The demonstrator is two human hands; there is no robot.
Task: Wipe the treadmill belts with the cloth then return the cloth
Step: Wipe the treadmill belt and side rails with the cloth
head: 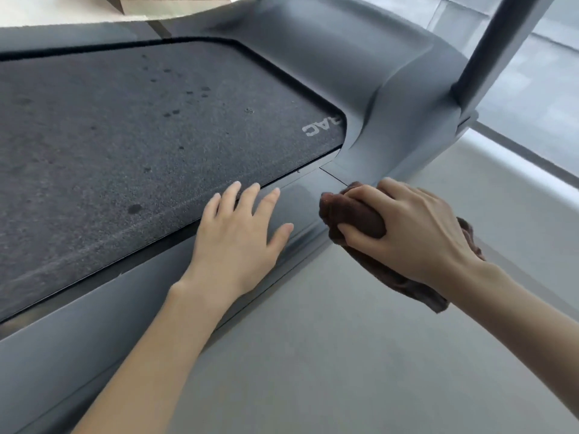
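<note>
The right hand (404, 233) grasps a crumpled dark brown cloth (347, 211) at the right edge of the grey plastic side rail (296, 200), near the dark speckled treadmill belt (141, 136). The left hand (238, 233) lies flat on this rail, released, with straight fingers reaching the belt edge.

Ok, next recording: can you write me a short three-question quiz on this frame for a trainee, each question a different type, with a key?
1. Multiple choice: which hand holds the cloth? A) left B) right C) both
2. True or false: the left hand lies flat with straight fingers on the treadmill's side rail.
3. Fill in: the cloth is beside the ___, not on it.

Key:
1. B, the right hand grips it.
2. True.
3. belt.
</note>
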